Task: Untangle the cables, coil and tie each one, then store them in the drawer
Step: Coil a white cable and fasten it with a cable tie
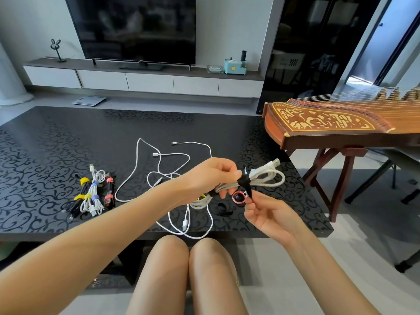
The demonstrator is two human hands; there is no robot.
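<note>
My left hand [216, 176] grips a coiled white cable [266, 176] above the dark patterned table [56, 144]. A black strap [245, 181] is wrapped round the coil, and my right hand [263, 212] pinches its loose end just below the coil. A second black strap sits round the coil's lower end. Loose white cables [172, 164] lie tangled on the table under my hands. Three tied bundles [93, 194] with yellow, blue and red straps lie at the left. A red strap roll [238, 197] and a black strap roll [221, 209] lie near my right hand.
A wooden zither [329, 126] on a stand sits to the right of the table. Beyond the table stands a television [136, 30] on a low white cabinet with drawers [147, 83]. My knees are below the table's near edge.
</note>
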